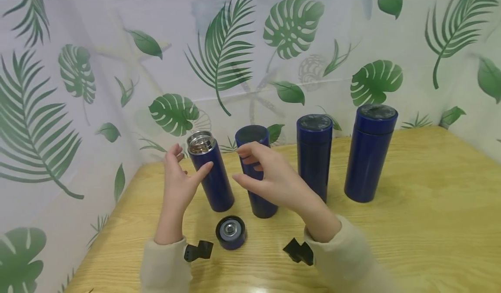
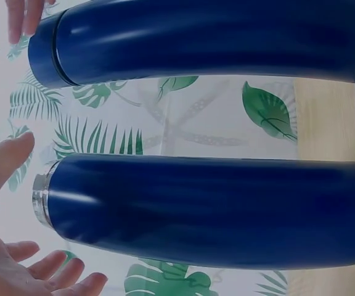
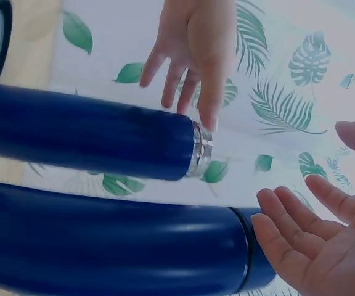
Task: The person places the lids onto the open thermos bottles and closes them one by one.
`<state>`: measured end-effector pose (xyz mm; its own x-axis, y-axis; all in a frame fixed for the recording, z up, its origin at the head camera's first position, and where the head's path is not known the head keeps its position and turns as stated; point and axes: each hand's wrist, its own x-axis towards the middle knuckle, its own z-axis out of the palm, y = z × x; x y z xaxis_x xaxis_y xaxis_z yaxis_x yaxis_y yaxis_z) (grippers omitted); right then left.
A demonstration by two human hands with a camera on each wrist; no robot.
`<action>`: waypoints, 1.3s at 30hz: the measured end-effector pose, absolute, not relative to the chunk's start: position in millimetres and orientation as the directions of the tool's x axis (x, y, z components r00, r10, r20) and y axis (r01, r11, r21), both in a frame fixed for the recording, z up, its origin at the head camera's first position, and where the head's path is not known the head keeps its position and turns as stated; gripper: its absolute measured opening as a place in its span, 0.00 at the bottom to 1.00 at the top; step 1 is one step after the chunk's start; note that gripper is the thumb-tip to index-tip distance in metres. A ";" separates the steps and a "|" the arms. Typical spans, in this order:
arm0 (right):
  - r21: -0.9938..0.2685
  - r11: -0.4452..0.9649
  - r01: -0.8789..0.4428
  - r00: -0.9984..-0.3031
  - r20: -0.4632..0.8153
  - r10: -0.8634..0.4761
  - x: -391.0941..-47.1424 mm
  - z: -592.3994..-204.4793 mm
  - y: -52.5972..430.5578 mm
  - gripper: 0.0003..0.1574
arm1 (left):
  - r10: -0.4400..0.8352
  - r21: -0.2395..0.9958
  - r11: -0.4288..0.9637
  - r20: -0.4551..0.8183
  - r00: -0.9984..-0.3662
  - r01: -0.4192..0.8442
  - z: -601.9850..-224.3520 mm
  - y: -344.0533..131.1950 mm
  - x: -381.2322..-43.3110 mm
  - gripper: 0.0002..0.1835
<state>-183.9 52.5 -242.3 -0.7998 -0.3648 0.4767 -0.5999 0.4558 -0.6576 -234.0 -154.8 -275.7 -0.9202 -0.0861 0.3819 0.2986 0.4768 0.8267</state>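
A dark blue thermos flask without its lid stands on the table, its steel mouth showing. My left hand is spread around its top, thumb in front and fingers to the left; in the left wrist view the fingers look apart from the flask. To its right stands a lidded blue thermos flask. My right hand hovers before its upper part with loosely bent fingers, holding nothing; the right wrist view shows the fingertips close by the lid, contact unclear. The removed lid lies upside down in front.
Further right stand two more lidded blue flasks, a nearer one and a far right one. They share the wooden table. A leaf-patterned cloth hangs behind. Black wrist mounts sit at both sleeves.
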 end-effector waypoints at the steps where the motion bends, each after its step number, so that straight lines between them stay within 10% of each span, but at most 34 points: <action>1: -0.659 0.455 -0.598 -0.801 0.473 -0.367 -183.8 -243.2 50.8 0.25 | -0.082 0.829 0.475 0.376 -0.923 0.295 -276.1 -154.3 -234.3 0.46; 18: -0.626 0.528 -0.575 -0.816 0.388 -0.429 -187.6 -260.2 40.1 0.28 | -0.031 0.847 0.478 0.282 -0.959 0.234 -277.1 -159.7 -237.6 0.47; 39: -0.504 0.713 -0.487 -0.814 -0.035 -0.580 -204.0 -306.5 18.1 0.46 | 0.021 0.837 0.496 0.254 -0.967 0.230 -278.8 -165.2 -238.7 0.47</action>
